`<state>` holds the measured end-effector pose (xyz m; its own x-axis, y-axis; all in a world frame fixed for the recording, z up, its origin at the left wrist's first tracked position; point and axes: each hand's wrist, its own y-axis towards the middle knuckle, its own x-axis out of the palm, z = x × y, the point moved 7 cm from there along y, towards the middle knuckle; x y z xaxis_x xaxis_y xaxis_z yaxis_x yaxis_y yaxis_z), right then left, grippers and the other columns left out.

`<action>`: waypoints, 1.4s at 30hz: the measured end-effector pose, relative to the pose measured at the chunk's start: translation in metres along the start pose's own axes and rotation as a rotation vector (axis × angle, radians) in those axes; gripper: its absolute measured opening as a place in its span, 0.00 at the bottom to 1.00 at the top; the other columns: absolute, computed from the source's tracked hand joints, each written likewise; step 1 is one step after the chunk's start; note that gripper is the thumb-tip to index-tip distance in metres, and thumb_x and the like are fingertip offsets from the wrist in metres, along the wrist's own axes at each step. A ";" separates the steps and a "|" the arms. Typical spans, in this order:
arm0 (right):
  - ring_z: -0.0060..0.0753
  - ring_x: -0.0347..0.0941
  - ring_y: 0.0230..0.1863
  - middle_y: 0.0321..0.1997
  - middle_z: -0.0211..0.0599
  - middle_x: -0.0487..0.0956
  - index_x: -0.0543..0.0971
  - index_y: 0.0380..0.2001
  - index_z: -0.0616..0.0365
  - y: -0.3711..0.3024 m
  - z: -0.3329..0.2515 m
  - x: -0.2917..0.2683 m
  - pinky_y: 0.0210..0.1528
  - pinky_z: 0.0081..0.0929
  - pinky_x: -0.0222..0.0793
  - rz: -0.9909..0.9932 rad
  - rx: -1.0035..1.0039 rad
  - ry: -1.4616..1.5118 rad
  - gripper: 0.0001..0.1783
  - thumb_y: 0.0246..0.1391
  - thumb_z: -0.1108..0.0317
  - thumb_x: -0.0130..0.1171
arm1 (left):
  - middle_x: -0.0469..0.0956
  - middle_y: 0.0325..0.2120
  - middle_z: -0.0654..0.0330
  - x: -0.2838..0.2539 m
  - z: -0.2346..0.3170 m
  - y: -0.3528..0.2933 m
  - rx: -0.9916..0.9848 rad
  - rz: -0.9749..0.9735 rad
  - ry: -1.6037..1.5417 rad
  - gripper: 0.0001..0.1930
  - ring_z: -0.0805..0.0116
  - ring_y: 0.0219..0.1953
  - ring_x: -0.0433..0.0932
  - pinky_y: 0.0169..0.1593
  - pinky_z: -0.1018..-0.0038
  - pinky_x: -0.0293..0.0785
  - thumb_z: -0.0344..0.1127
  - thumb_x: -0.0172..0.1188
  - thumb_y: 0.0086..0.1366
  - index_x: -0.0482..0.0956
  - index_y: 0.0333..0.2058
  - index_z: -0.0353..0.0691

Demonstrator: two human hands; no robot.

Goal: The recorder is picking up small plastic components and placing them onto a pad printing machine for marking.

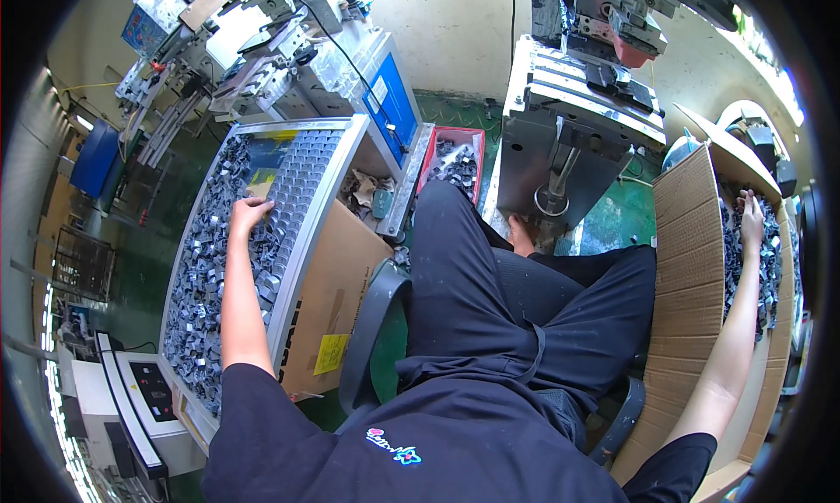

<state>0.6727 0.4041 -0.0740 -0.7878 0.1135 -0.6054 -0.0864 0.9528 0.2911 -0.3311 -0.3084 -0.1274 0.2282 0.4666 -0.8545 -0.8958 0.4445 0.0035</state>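
My left hand [251,215] is over a metal-framed tray [308,232], its thumb and fingers drawn together at the edge of neat rows of small grey bent parts [302,166]. Whatever sits between the fingertips is too small to make out. Loose grey parts [197,302] of similar colour heap along the tray's left side and near end. On the far right, my right hand [751,219] reaches into an open cardboard box [687,232]. Its fingers look loosely apart above a pile of dark grey parts [768,267] there, and I see nothing held in them.
A machine [569,127] with a flat bed stands ahead, another machine [350,74] at the back left. Between them sits a red bin [479,166] with grey parts. A cardboard carton [328,284] is under the tray. Chair armrests [372,328] flank my legs.
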 end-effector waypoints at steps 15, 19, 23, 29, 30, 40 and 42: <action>0.29 0.75 0.45 0.43 0.40 0.81 0.78 0.51 0.65 0.002 0.002 0.003 0.53 0.26 0.68 0.016 -0.022 0.008 0.30 0.69 0.46 0.43 | 0.86 0.33 0.58 -0.027 0.007 -0.015 0.058 0.271 0.173 0.14 0.58 0.37 0.84 0.45 0.67 0.76 0.46 0.62 0.58 0.87 0.37 0.46; 0.30 0.75 0.45 0.43 0.40 0.81 0.78 0.50 0.65 0.003 0.001 0.009 0.52 0.27 0.68 0.009 -0.047 -0.010 0.30 0.69 0.46 0.43 | 0.85 0.30 0.58 -0.034 0.004 -0.015 0.014 0.201 0.184 0.12 0.59 0.37 0.84 0.45 0.67 0.77 0.45 0.61 0.56 0.88 0.35 0.49; 0.28 0.75 0.46 0.44 0.39 0.81 0.78 0.51 0.64 0.004 -0.001 0.008 0.54 0.25 0.67 -0.004 -0.033 -0.013 0.29 0.69 0.47 0.44 | 0.85 0.27 0.57 -0.018 0.016 -0.018 -0.005 0.130 0.250 0.10 0.59 0.35 0.84 0.44 0.67 0.77 0.44 0.62 0.52 0.89 0.29 0.49; 0.29 0.76 0.45 0.43 0.40 0.81 0.78 0.50 0.63 -0.004 -0.007 0.007 0.53 0.26 0.68 -0.005 -0.032 -0.018 0.28 0.69 0.48 0.44 | 0.84 0.27 0.53 -0.014 0.022 -0.015 0.006 0.108 0.269 0.10 0.56 0.33 0.84 0.43 0.66 0.78 0.42 0.64 0.48 0.88 0.28 0.47; 0.29 0.76 0.45 0.42 0.40 0.82 0.78 0.49 0.63 -0.006 -0.010 0.010 0.51 0.27 0.69 0.000 -0.031 0.021 0.27 0.69 0.49 0.45 | 0.84 0.27 0.53 -0.015 0.020 -0.015 0.004 0.110 0.265 0.10 0.55 0.33 0.84 0.43 0.66 0.78 0.42 0.64 0.48 0.88 0.28 0.46; 0.30 0.78 0.42 0.40 0.40 0.83 0.81 0.44 0.61 -0.043 -0.073 0.030 0.47 0.27 0.72 -0.149 -0.216 -0.382 0.12 0.61 0.66 0.58 | 0.84 0.28 0.52 -0.010 0.008 -0.008 0.023 0.101 0.195 0.11 0.55 0.35 0.84 0.43 0.66 0.77 0.41 0.66 0.47 0.88 0.29 0.45; 0.30 0.79 0.43 0.39 0.40 0.83 0.81 0.43 0.62 -0.046 -0.079 0.031 0.47 0.26 0.72 -0.120 -0.208 -0.402 0.11 0.60 0.69 0.59 | 0.84 0.29 0.52 -0.012 0.006 -0.008 0.031 0.126 0.223 0.12 0.55 0.35 0.84 0.43 0.66 0.77 0.41 0.66 0.47 0.88 0.31 0.44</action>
<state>0.6042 0.3414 -0.0476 -0.4697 0.1456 -0.8707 -0.3153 0.8936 0.3195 -0.3249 -0.3132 -0.1141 0.0233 0.3414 -0.9396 -0.8989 0.4185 0.1298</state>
